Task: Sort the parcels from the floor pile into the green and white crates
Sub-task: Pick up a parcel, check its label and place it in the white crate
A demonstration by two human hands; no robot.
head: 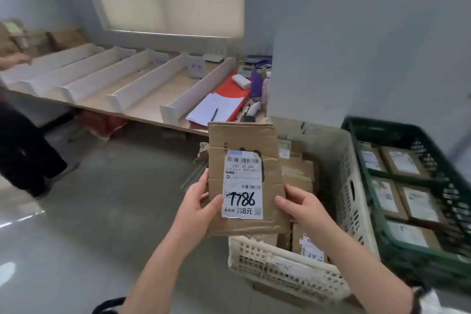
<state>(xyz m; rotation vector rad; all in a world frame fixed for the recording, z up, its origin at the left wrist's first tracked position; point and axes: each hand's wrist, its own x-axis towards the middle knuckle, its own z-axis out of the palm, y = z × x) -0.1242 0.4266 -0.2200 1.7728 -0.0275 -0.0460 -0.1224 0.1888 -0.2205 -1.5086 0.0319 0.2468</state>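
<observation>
I hold a flat brown cardboard parcel upright in front of me, its white label marked 1786 facing me. My left hand grips its lower left edge, thumb on the label. My right hand grips the lower right edge. The parcel hovers over the near left corner of the white crate, which holds several brown parcels. To the right stands the green crate with several labelled parcels laid flat inside.
A long wooden bench with white dividers runs along the back wall, with papers, a pen, a red folder and bottles at its right end. Another person in dark clothes stands at the far left. Grey floor lies to the left.
</observation>
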